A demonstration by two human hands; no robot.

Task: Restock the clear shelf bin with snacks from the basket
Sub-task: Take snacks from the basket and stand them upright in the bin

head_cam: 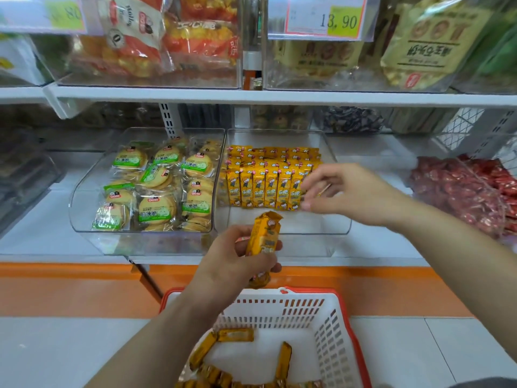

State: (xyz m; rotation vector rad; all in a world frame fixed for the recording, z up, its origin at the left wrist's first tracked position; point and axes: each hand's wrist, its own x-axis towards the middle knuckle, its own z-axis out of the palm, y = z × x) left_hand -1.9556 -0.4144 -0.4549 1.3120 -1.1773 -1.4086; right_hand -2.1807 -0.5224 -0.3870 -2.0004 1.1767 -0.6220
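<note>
A clear shelf bin [340, 228] holds rows of upright yellow snack packs [265, 180]. My right hand [344, 191] reaches into the bin at the right end of the front row, and its fingertips pinch a yellow pack [324, 189] there. My left hand [237, 256] hovers in front of the bin, above the basket, and grips a few yellow snack packs [261, 239] upright. The white basket with a red rim [347, 312] sits on the floor below, with several more yellow packs [235, 336] lying in it.
A second clear bin [84, 219] with green-labelled round biscuits stands to the left. Red wrapped sweets [461, 189] fill a bin at the right. The upper shelf [279, 96] overhangs with snack bags and a 13.90 price tag [338, 22].
</note>
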